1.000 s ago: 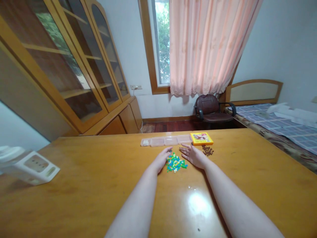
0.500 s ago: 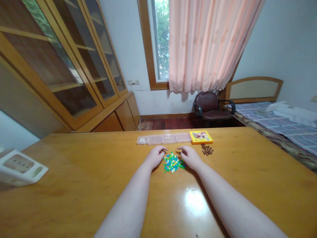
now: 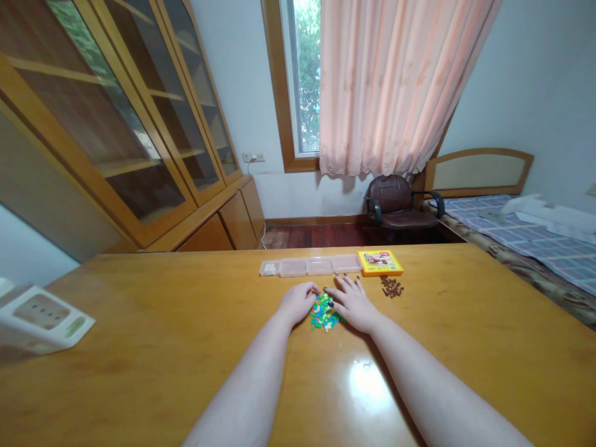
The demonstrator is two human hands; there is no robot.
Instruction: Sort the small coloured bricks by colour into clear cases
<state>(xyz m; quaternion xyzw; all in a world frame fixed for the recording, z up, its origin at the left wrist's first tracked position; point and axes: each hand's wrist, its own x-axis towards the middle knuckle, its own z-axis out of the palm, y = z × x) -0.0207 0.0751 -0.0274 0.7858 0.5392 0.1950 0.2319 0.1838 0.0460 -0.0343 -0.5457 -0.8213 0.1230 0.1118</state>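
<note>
A small heap of green, blue, white and yellow toy building bricks (image 3: 325,318) lies on the wooden table between my hands. At its left edge is my left hand (image 3: 298,303), its fingers curled together; whatever is in them, if anything, is too small to make out. My right hand (image 3: 357,305) reaches over the heap's right side, fingers spread, with the thumb side over the bricks. Several bricks are hidden beneath it. Just beyond its fingertips stands a clear plastic compartment tray (image 3: 293,268).
A yellow box (image 3: 382,263) lies at the tray's right end, with a pile of brown pieces (image 3: 392,287) in front of it. On the table's far left is a white holder (image 3: 46,316). A brown armchair (image 3: 393,202) stands behind the table (image 3: 162,360).
My right hand has spread its fingers and moved over the bricks. The left hand's fingers have closed more, near the heap's edge. The view has shifted slightly.
</note>
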